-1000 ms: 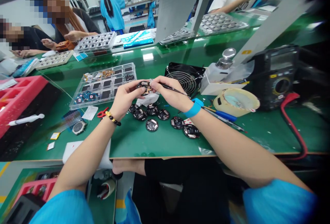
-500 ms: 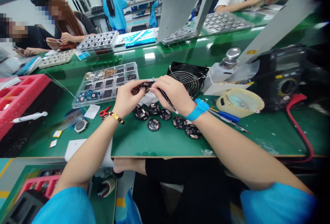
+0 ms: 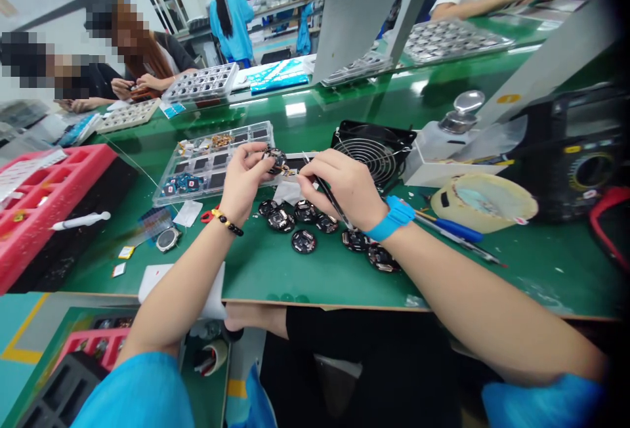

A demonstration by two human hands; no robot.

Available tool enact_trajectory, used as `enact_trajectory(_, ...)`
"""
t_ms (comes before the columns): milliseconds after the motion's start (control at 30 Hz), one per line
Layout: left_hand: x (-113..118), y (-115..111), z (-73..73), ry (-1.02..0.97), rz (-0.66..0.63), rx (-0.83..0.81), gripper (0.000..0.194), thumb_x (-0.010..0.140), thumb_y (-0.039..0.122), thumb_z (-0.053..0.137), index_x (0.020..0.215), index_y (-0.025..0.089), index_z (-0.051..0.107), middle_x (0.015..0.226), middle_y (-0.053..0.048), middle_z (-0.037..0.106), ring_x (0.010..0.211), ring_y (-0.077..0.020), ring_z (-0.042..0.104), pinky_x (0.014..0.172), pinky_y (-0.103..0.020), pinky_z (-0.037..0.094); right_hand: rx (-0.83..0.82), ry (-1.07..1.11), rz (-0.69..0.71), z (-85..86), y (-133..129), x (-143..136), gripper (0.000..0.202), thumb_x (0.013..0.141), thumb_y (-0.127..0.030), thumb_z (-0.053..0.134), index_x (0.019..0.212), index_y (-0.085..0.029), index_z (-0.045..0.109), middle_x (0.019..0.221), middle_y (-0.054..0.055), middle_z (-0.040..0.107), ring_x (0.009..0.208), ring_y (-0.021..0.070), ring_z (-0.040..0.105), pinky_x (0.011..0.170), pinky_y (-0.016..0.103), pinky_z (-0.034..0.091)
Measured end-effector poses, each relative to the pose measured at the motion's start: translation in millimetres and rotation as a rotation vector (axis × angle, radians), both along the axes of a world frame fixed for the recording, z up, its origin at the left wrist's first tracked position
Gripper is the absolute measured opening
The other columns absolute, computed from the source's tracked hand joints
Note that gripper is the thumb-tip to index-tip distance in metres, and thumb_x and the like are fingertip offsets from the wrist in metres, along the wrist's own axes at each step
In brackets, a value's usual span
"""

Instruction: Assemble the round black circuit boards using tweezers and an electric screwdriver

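Note:
My left hand point(image 3: 245, 178) pinches a small round black electronic module point(image 3: 275, 160) with fine gold and orange bits along its lower edge. Just to the right, my right hand point(image 3: 352, 188) is closed on dark tweezers point(image 3: 336, 203), whose back end points down toward the table. The tweezer tips are near the module's edge; whether they touch it I cannot make out. Below my hands lie several similar round black modules, among them one standing apart point(image 3: 304, 241) and another close to my right wrist point(image 3: 381, 258).
A clear compartment box point(image 3: 211, 159) with small parts stands behind my left hand. A black fan point(image 3: 371, 152), a dispenser bottle point(image 3: 457, 123) and a cream tub point(image 3: 482, 201) are at right. Pink foam trays point(image 3: 63, 178) sit left. Co-workers sit across the bench.
The module has been raised and turned in my left hand, showing more of its face. My right hand with the tweezers is a little farther from it. The whole view has shifted slightly.

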State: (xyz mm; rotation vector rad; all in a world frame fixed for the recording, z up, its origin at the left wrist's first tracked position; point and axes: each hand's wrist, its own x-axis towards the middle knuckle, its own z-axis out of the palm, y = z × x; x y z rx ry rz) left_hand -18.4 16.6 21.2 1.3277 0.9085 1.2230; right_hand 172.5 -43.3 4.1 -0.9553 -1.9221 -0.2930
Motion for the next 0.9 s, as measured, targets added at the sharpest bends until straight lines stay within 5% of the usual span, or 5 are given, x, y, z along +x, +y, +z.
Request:
enact_trajectory(233, 1, 2, -7.9, 0.185, 0.047, 0.284, 0.028, 0.087, 0.022, 0.070, 0.111, 0.022, 0.056, 0.106, -0.006, 0.075, 0.101, -0.0176, 0.074, 0.096, -0.033, 0.059, -0.114, -0.028, 0.066, -0.8, -6, -8, 0.015, 0.095, -0.020, 0.055, 0.084, -0.023, 0.065, 0.084, 0.007, 0.070, 0.083, 0.0231, 0.064, 0.072, 0.036, 0.051)
enact_trajectory(433, -1, 2, -3.1, 0.090, 0.056, 0.072, 0.030, 0.084, 0.016, 0.069, 0.112, 0.022, 0.063, 0.105, -0.004, 0.074, 0.097, -0.0165, 0.073, 0.082, -0.027, 0.062, -0.109, 0.025, 0.074, 2.2, -7, -9, 0.017, 0.095, -0.020, 0.054, 0.080, -0.023, 0.063, 0.080, 0.005, 0.068, 0.079, 0.0217, 0.062, 0.071, 0.035, 0.049)
enact_trajectory(667, -2, -3, 3.7, 0.044, -0.201, -0.056, 0.037, 0.086, 0.026, 0.073, 0.122, 0.022, 0.069, 0.120, -0.006, 0.074, 0.106, -0.0179, 0.073, 0.092, -0.032, 0.063, -0.233, 0.486, -0.073, 8.6, 7, 12, 0.028, 0.101, -0.037, 0.057, 0.078, -0.022, 0.061, 0.076, 0.002, 0.066, 0.069, 0.0169, 0.058, 0.069, 0.033, 0.047)
enact_trajectory(900, 2, -6, -3.8, 0.187, -0.201, 0.119, 0.039, 0.077, 0.022, 0.080, 0.115, 0.017, 0.071, 0.128, -0.011, 0.074, 0.111, -0.0217, 0.072, 0.095, -0.034, 0.060, -0.461, 0.874, 0.165, 11.0, 11, 11, 0.040, 0.095, -0.056, 0.066, 0.075, -0.022, 0.060, 0.080, 0.002, 0.067, 0.083, 0.0184, 0.070, 0.084, 0.037, 0.059)
